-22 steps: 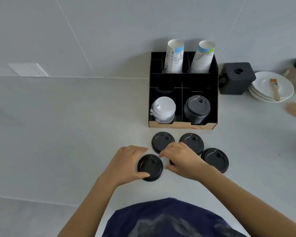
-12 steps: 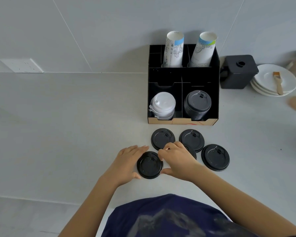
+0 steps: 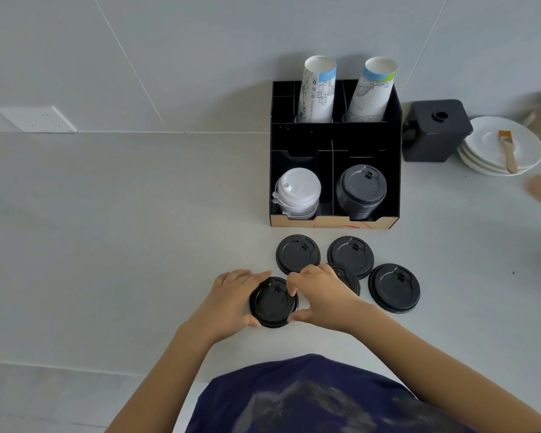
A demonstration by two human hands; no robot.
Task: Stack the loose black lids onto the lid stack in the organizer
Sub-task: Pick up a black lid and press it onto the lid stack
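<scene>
From the head camera, looking down at the pale countertop [image 3: 107, 245], both my hands are closed around one black lid [image 3: 273, 303] lying near my body. My left hand [image 3: 231, 300] curls over its left edge, fingers on the far rim and thumb on the near rim. My right hand [image 3: 322, 295] pinches the right edge, with the fingertips [image 3: 292, 281] at the far rim by the sip tab and the thumb at the near right rim.

Four more loose black lids lie flat on the counter just beyond. The far-left lid [image 3: 297, 254] sits just past my fingers. The far-right lid [image 3: 350, 256] lies beside it and overlaps a lid partly hidden under my right hand [image 3: 345, 276]. The rightmost lid [image 3: 394, 288] lies apart from my hand, just right of those two.

Farther back stands the black organizer [image 3: 334, 142] with a cardboard-coloured front lip. Its near right compartment holds the black lid stack [image 3: 360, 191]; the near left compartment holds a stack of white lids [image 3: 297, 193]. In the far compartments, two columns of printed paper cups stand, the left one [image 3: 317, 89] and the right one [image 3: 370, 90] leaning slightly.

To the right of the organizer is a black square container [image 3: 436, 129], then a stack of white plates [image 3: 500, 148] with a small brush [image 3: 508, 150] lying on top. A white wall socket [image 3: 35, 119] is at far left.
</scene>
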